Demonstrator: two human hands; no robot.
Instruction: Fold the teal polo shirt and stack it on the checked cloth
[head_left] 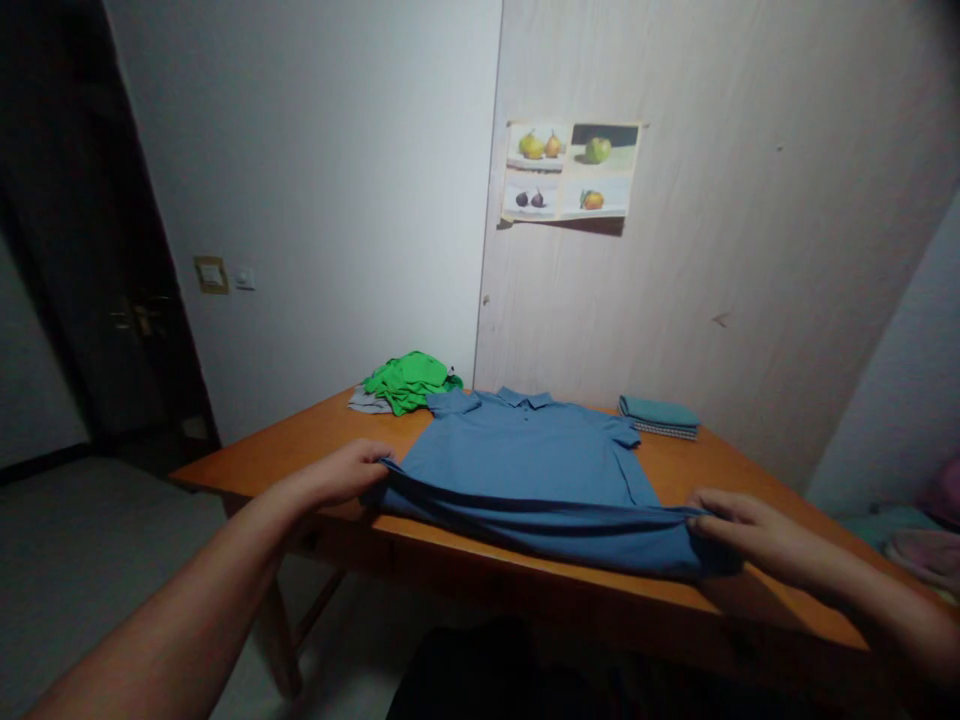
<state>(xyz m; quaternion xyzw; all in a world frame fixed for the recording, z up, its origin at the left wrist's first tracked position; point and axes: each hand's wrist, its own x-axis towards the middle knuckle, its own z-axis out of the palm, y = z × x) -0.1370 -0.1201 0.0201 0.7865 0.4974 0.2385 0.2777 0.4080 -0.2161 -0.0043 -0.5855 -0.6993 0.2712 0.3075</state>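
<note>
A blue polo shirt (525, 450) lies spread on the wooden table, its collar toward the wall and its short sleeves out to the sides. My left hand (358, 470) pinches the shirt at the left end of its lower part. At the right end, my right hand (724, 522) grips the cloth between thumb and fingers. Between both hands the lower part is raised in a long, slightly sagging fold near the table's front edge. The underside of that fold is hidden.
Beyond the left sleeve sits a crumpled heap of bright green cloth (411, 380) with grey cloth (369, 401) under it. Folded fabric (658, 412) is stacked at the back right of the orange-brown table (300, 443). The wall with a fruit picture (574, 172) stands behind.
</note>
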